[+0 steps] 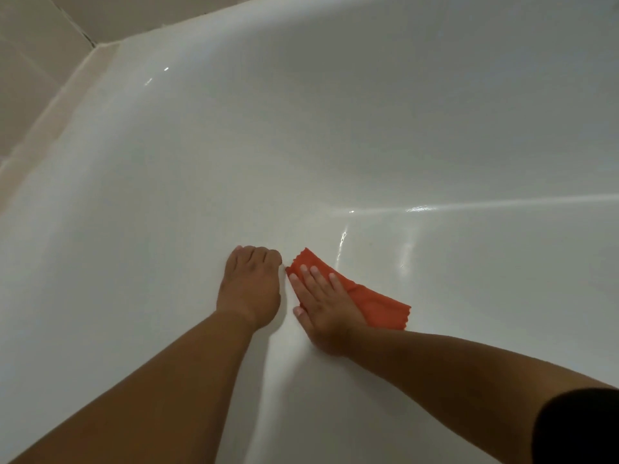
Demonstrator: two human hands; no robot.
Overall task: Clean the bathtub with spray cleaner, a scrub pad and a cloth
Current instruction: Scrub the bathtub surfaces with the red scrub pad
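Curled into a fist, nothing seen inside: left hand (249,286), knuckles against white bathtub (368,128) just left of orange cloth (375,303). Flat, fingers straight and slightly spread: right hand (325,306), pressing that cloth onto the tub. Black sleeve (579,426) well right of cloth.

This is a bathroom, most likely in a home. A white bathtub (368,128) fills nearly the whole view, its glossy curved wall sweeping down to a flatter floor, with streaks of light (485,203) reflected in the shine. At the far left, beige wall tiles (30,61) meet in a corner with a dark grout line (75,26) between them. A pale strip (57,105) runs along the tub's edge. An orange cloth (375,303) lies on the tub's surface.
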